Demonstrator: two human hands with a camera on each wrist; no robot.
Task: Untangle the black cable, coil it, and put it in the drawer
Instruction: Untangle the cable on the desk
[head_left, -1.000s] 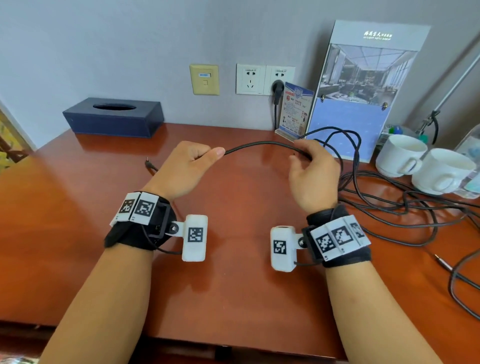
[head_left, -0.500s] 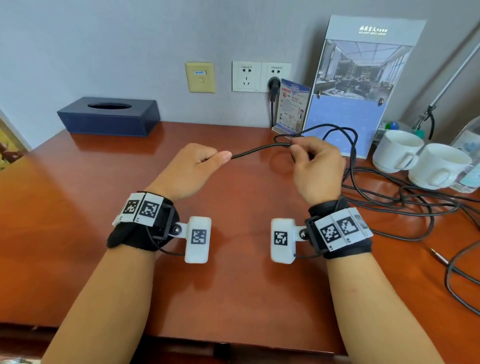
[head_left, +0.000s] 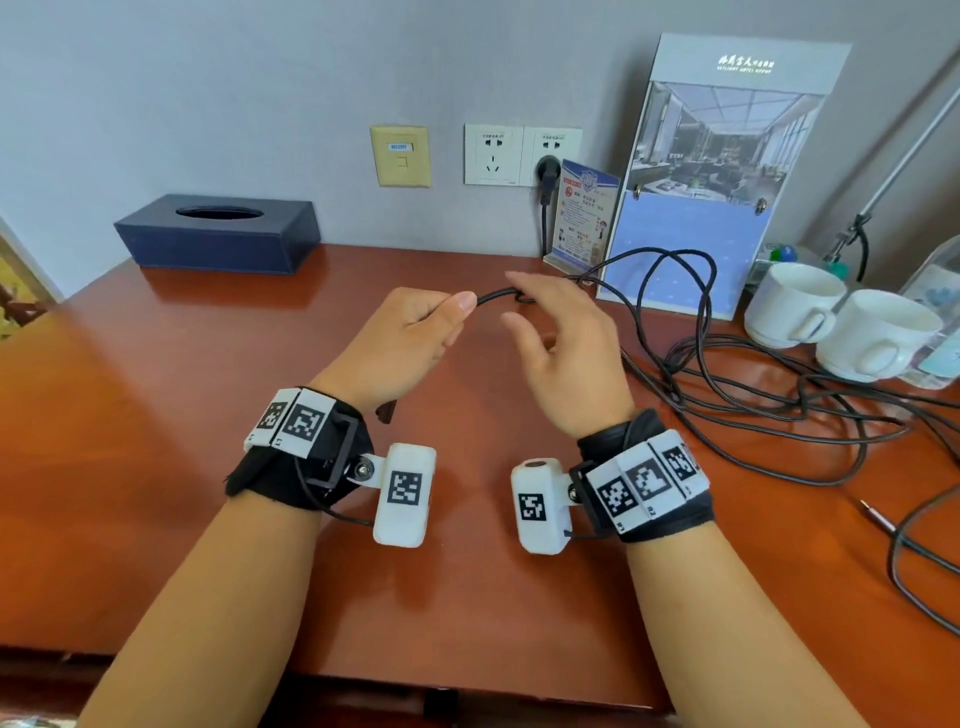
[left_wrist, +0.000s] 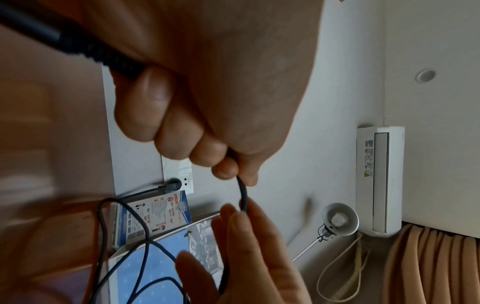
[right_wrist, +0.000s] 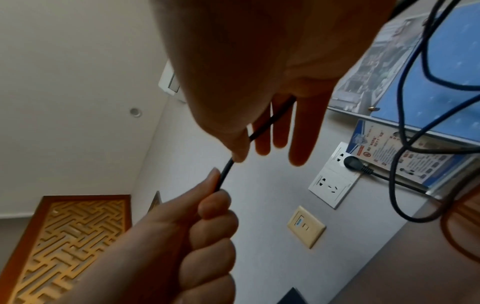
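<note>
The black cable (head_left: 702, 312) lies in a tangle of loops on the right of the wooden desk (head_left: 156, 467), and one strand rises to my hands. My left hand (head_left: 457, 307) grips the strand in a fist near its end, thumb on top (left_wrist: 242, 193). The cable's plug end (head_left: 385, 413) sticks out under that wrist. My right hand (head_left: 514, 304) is close beside the left, its fingers (right_wrist: 301, 133) straight and spread. The strand (right_wrist: 226, 172) runs loosely between its thumb and fingers. No drawer is in view.
At the back left of the desk sits a dark blue tissue box (head_left: 218, 234). Two white cups (head_left: 795, 304) and a bottle stand at the right, behind the tangle. A brochure stand (head_left: 711, 171) and small card (head_left: 584, 218) lean on the wall by a socket (head_left: 548, 171).
My right hand has slid left along the strand until it is almost against the left hand. Its pinch on the cable has loosened into straight fingers. My left hand has kept its grip.
</note>
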